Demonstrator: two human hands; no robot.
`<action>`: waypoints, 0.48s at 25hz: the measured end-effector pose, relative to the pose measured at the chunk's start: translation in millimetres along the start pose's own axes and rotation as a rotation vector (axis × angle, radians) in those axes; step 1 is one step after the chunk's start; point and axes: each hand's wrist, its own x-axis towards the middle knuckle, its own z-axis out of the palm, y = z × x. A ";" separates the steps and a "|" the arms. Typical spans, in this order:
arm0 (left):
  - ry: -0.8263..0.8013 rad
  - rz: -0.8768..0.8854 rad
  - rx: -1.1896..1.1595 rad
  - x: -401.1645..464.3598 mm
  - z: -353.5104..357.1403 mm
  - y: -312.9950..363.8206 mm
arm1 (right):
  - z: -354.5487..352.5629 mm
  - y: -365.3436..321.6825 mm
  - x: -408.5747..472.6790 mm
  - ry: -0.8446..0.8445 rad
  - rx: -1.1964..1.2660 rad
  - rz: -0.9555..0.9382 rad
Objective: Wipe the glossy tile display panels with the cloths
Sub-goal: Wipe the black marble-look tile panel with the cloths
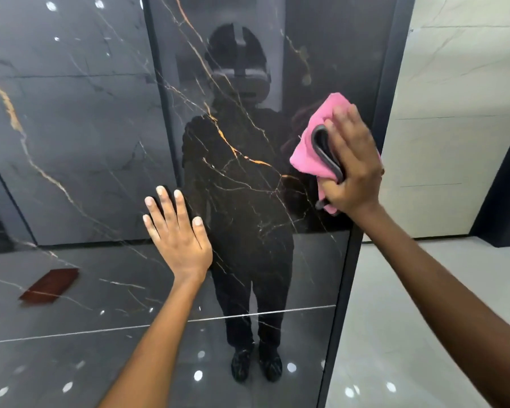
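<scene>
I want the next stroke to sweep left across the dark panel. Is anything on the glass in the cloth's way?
Yes. The left hand rests flat on the dark marble panel, lower left of the pink cloth gripped by the right hand. A level stroke looks clear.

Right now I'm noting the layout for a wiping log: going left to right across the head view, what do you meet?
Reddish-brown slab reflected low in the panel → left hand flat on the dark glossy panel → pink cloth → right hand gripping that cloth → panel's dark edge frame → pale tiled wall.
</scene>
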 end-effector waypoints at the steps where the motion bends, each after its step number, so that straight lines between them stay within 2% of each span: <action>1: -0.002 0.003 -0.003 -0.6 -0.8 -0.3 | 3.2 -6.3 -22.1 0.022 -0.014 0.045; 2: -0.001 0.000 -0.003 -1.3 -1.9 0.4 | 9.4 -13.1 -67.6 -0.025 -0.040 0.040; 3: -0.005 -0.011 0.002 -1.5 -2.9 2.1 | 11.5 -27.6 -122.8 -0.145 -0.052 0.031; 5: -0.027 -0.032 0.016 1.9 -5.2 6.2 | 1.9 -52.3 -209.2 -0.442 -0.098 -0.188; 6: -0.041 -0.028 0.011 3.9 -7.9 7.5 | 1.2 -52.9 -218.8 -0.576 -0.076 -0.323; 7: -0.064 -0.012 -0.010 5.0 -11.1 6.3 | 5.9 -49.9 -200.5 -0.579 -0.038 -0.423; 8: -0.090 0.006 -0.047 3.8 -15.0 2.1 | 12.6 -49.2 -162.0 -0.480 0.010 -0.425; 10: -0.077 -0.017 -0.103 -6.0 -24.1 -13.6 | 23.0 -46.5 -58.4 -0.210 0.058 -0.176; 12: -0.039 -0.157 -0.066 -25.0 -29.2 -34.9 | 37.3 -48.7 -9.7 -0.028 0.016 -0.014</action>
